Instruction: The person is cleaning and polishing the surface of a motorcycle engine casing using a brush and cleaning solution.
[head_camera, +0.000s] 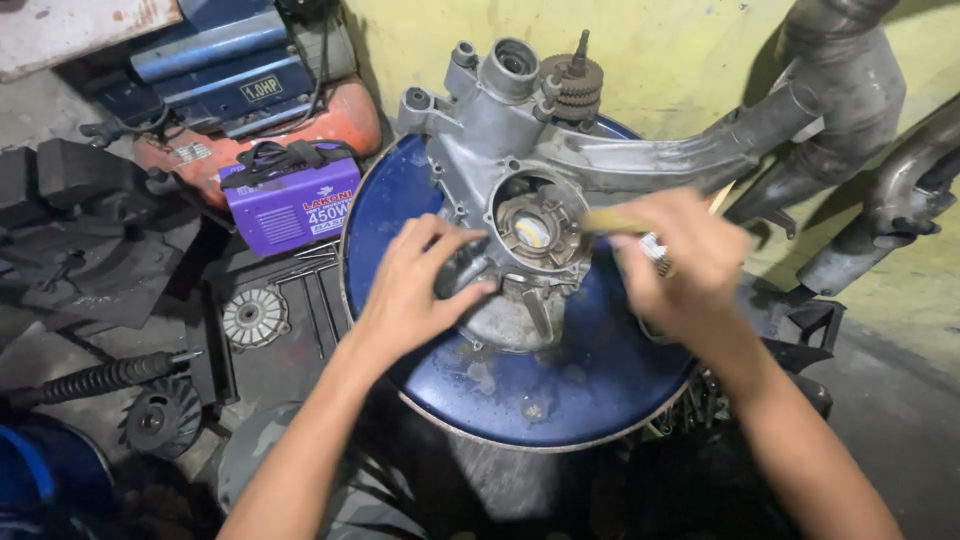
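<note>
A grey metal engine casing (520, 170) lies on the round blue top of a drum (560, 390). It has a circular opening with a bearing (535, 230) in the middle and a brown gear cluster (575, 85) at the far end. My left hand (415, 285) rests on the casing's near left edge, fingers pressed on it. My right hand (680, 265) is blurred and grips a small brush with a yellowish wooden handle (615, 222) that points at the bearing opening.
A purple box-shaped welding machine (293, 205) and an orange-and-blue compressor (250, 90) stand at the left. A coil spring shock (95, 380), finned round parts (255, 315) and black pieces lie on the floor. Exhaust pipes (850, 110) lean on the yellow wall at right.
</note>
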